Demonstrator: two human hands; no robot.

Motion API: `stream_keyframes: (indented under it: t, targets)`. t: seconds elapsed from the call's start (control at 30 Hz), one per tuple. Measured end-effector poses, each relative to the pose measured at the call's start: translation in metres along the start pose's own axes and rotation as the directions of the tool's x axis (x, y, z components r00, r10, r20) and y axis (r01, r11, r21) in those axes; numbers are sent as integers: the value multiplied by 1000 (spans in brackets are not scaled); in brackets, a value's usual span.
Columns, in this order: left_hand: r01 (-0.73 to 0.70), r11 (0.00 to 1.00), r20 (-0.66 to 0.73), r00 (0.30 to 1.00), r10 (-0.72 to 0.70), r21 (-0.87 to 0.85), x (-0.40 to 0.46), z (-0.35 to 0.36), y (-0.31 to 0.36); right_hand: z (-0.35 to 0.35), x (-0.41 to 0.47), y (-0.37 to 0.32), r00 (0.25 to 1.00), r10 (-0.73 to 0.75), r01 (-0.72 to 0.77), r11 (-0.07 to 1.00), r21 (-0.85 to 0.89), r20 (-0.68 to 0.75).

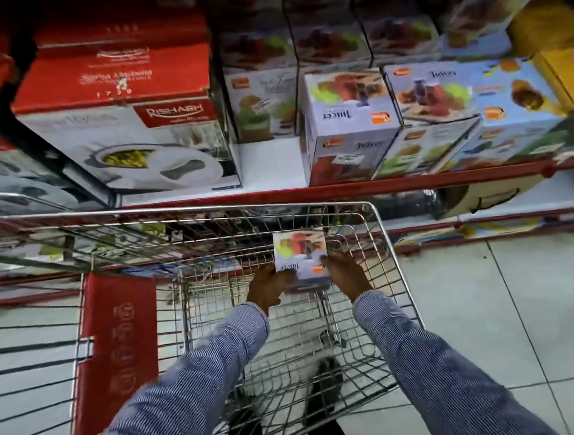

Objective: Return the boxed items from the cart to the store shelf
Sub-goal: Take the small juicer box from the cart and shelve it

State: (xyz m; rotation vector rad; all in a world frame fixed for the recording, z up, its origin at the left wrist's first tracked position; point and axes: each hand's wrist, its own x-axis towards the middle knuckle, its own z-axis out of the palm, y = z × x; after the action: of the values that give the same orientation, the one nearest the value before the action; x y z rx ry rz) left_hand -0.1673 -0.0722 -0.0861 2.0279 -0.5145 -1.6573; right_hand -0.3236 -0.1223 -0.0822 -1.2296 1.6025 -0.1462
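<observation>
A white juicer box (pixel 300 252) with a fruit picture sits deep inside the wire shopping cart (pixel 389 243). My left hand (pixel 269 289) grips its left side and my right hand (pixel 345 273) grips its right side, both arms in striped blue sleeves reaching down into the cart. Above the cart runs the red-edged store shelf (pixel 271 163), with a bare white gap between a large dinner-set box (pixel 143 153) and a matching juicer box (pixel 347 123).
More juicer boxes (pixel 468 100) fill the shelf to the right and stack behind. Red dinner-set cartons (pixel 109 73) pile up at the left. A red panel (pixel 114 351) hangs on the cart's left side. A lower shelf (pixel 485 219) and tiled floor (pixel 508 303) lie to the right.
</observation>
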Motion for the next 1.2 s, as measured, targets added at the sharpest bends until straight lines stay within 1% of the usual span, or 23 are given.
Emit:
stream_keyframes:
  t: [0.1,0.17,0.23,0.33,0.4,0.47,0.53,0.63,0.8,0.97,1.03,1.2]
  targets:
    - [-17,999,-38,999,15,-31,-8,-1,1,1,-8,-2,998,-3,9,995,102,-61]
    - [-35,999,-81,996,33,-19,-13,-4,-2,0,-19,-2,994,-20,37,985,167,-104]
    - [-91,996,-136,986,93,17,-26,-11,-1,-3,-33,-7,988,-35,65,979,195,-153]
    - [-212,971,-222,947,233,114,-46,-25,2,-13,-55,-23,964,-134,186,957,221,-230]
    - [-303,938,-279,898,339,166,-72,-34,14,-19,-70,-35,941,-220,275,940,201,-259]
    - [-385,891,-332,830,448,239,-98,-46,27,-27,-84,-50,921,-276,338,917,212,-273]
    - [-456,829,-350,756,553,324,-120,-59,42,-35,-93,-65,905,-310,381,896,228,-293]
    - [-541,766,-356,679,642,347,-138,-77,64,-47,-108,-92,869,-369,454,860,232,-330]
    - [-634,692,-355,595,721,344,-152,-95,97,-65,-123,-133,839,-420,519,807,280,-347]
    - [-668,609,-328,513,794,428,-163,-102,127,-80,-124,-161,819,-437,550,781,295,-372]
    - [-678,596,-322,501,803,431,-164,-103,134,-83,-121,-166,815,-440,553,783,283,-377]
    - [-714,598,-319,507,800,365,-150,-99,140,-89,-110,-174,816,-448,549,798,248,-365]
